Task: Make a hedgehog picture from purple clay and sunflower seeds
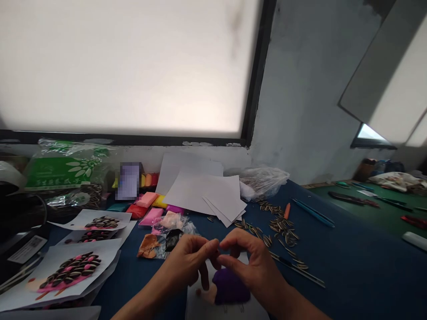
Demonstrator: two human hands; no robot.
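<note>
My left hand [197,258] and my right hand [246,258] meet fingertip to fingertip above a white sheet [196,309]. Both are closed in a pinch; anything between the fingertips is too small to make out. On the sheet under them lies a flat purple clay shape [231,289], with a peach clay part [209,294] and a small brown ball [198,292] at its left end. Two short leg outlines are drawn below the purple. My right hand partly covers the purple clay.
Sunflower seeds [283,229] lie scattered to the right, near a blue pen-like tool [313,213] and thin sticks [300,271]. Colored clay packs [151,216], blank paper [200,191] and a plastic bag [263,180] stand behind. Seed-covered hedgehog pictures [71,269] are stacked left.
</note>
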